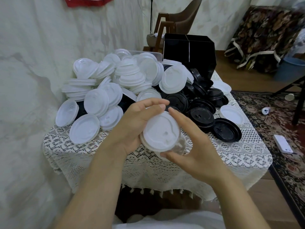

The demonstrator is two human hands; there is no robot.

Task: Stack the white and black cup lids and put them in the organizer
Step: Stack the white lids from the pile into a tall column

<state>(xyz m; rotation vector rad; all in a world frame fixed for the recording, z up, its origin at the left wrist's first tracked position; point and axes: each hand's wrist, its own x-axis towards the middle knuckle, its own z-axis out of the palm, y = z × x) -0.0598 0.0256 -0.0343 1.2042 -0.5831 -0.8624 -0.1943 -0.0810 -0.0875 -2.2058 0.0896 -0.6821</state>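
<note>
A short stack of white lids (160, 132) is held above the table's front, between both hands. My left hand (132, 124) grips the stack from the left, fingers curled over its far edge. My right hand (193, 146) holds it from the right, thumb under the near rim. A big heap of loose white lids (115, 80) covers the table's left and middle. Black lids (201, 103) lie piled to the right. The black organizer (188, 50) stands at the back of the table, behind the heaps.
A lace cloth (148, 162) covers the small table. One white lid (231, 114) lies alone near the right edge. A chair (183, 17) stands behind; a white device (282, 143) lies on the patterned rug to the right. A wall runs close on the left.
</note>
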